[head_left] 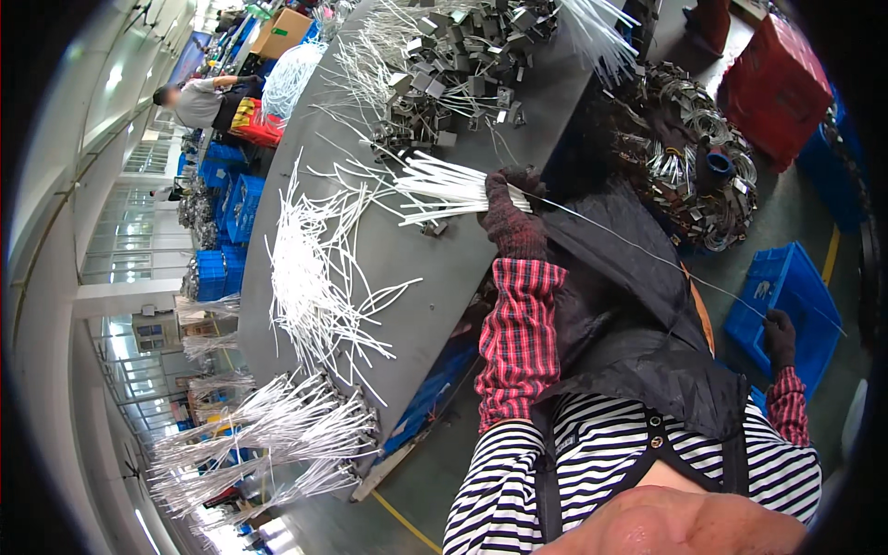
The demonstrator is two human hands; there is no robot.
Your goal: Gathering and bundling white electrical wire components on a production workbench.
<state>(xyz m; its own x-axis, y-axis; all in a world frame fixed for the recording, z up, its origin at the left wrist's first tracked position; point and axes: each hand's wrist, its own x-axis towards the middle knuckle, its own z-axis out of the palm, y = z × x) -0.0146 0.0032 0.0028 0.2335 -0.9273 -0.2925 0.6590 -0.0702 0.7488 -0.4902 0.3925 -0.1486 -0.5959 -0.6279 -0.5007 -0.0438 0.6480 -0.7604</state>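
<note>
One grey, curved-edged worktable (pixel 425 324), carrying a tangled pile of small metallic box-shaped parts (pixel 472 55) and a loose heap of thin white tubes (pixel 319 277); one blue plastic crate (pixel 809 296) beyond its edge. One bundle of straight white tubes (pixel 444 190) — over the table's edge, clasped in the dark-gloved left hand (pixel 511 217), fingers wrapped round. One thin pale wire (pixel 638 238) — drawn from that hand to the dark-gloved right hand (pixel 780 339), fingers curled closed on it, before the crate.

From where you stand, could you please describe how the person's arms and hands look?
The left hand and right hand wear dark gloves, the left one brownish maroon. Red-and-black plaid sleeve covers run over the forearms, and black-and-white striped shirt sleeves show above them.
</note>
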